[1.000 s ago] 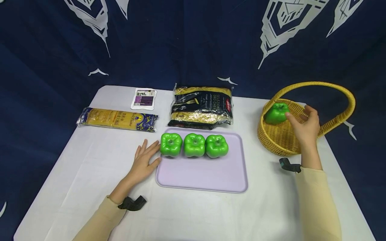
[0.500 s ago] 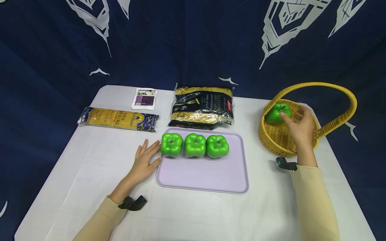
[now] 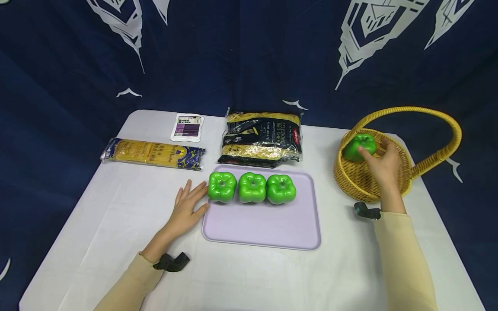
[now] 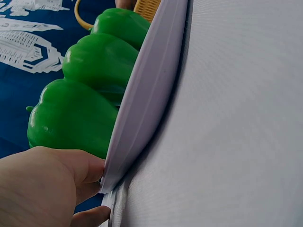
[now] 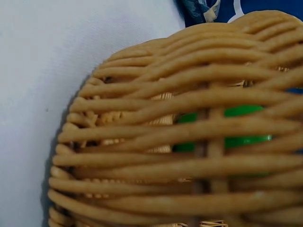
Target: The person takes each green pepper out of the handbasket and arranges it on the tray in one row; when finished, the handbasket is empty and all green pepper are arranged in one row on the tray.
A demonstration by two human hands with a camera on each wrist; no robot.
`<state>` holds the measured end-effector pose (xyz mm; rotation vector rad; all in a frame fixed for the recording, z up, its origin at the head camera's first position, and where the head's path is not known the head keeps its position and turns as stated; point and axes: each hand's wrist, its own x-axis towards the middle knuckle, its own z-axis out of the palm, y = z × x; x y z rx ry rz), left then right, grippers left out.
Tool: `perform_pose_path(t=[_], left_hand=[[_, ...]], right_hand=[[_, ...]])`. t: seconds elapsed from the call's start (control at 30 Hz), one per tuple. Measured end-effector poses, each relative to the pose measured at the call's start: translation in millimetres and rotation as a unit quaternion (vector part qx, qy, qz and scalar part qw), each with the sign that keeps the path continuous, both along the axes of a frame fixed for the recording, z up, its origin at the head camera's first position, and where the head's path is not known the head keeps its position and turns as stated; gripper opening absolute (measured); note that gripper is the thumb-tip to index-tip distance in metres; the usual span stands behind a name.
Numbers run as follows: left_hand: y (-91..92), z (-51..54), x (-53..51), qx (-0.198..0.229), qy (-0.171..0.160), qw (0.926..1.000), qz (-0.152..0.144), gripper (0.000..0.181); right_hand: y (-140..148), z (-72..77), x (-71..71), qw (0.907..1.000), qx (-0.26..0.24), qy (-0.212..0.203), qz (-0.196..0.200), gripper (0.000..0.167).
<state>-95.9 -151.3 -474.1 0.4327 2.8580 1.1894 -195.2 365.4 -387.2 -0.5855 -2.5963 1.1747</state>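
Note:
A green bell pepper [image 3: 360, 147] lies in the left part of a yellow wicker basket [image 3: 352, 185]. My right hand [image 3: 385, 166] reaches into this basket from the front, thumb over the pepper's near side and the other fingers to its right; whether it touches is unclear. In the right wrist view the basket's weave [image 5: 189, 165] hides the hand, with green showing through. My left hand [image 3: 186, 215] rests with spread fingers at the left edge of a lilac tray [image 3: 260, 229], its thumb against the rim. On that tray, three green bell peppers [image 3: 252, 187] stand in a row.
Behind the tray lies a black and yellow bag of penne [image 3: 262, 138]. A long yellow pasta packet [image 3: 151, 153] and a small white and purple packet [image 3: 187, 127] lie at the back left. The basket's tall handle [image 3: 412, 110] arches up on the right.
My right hand has moved left inside the basket, closer to the pepper there. The left hand and the tray's peppers have stayed in place.

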Motion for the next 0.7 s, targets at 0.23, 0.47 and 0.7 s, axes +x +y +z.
perform_pose_path(t=[0.23, 0.47, 0.7], left_hand=[[-0.1, 0.4, 0.6, -0.001, 0.001, 1.0, 0.0, 0.052], [0.4, -0.9, -0.1, 0.001, 0.003, 1.0, -0.001, 0.052], [-0.4, -0.4, 0.6, 0.002, 0.009, 1.0, -0.001, 0.052]], right_hand=[[-1, -6.4, -3.5, 1.0, 0.007, 0.001, -0.002, 0.082], [-3, -10.4, -5.3, 0.9999, 0.01, -0.004, -0.001, 0.084], [-3, -13.7, -5.9, 0.9999, 0.01, -0.009, 0.002, 0.085]])
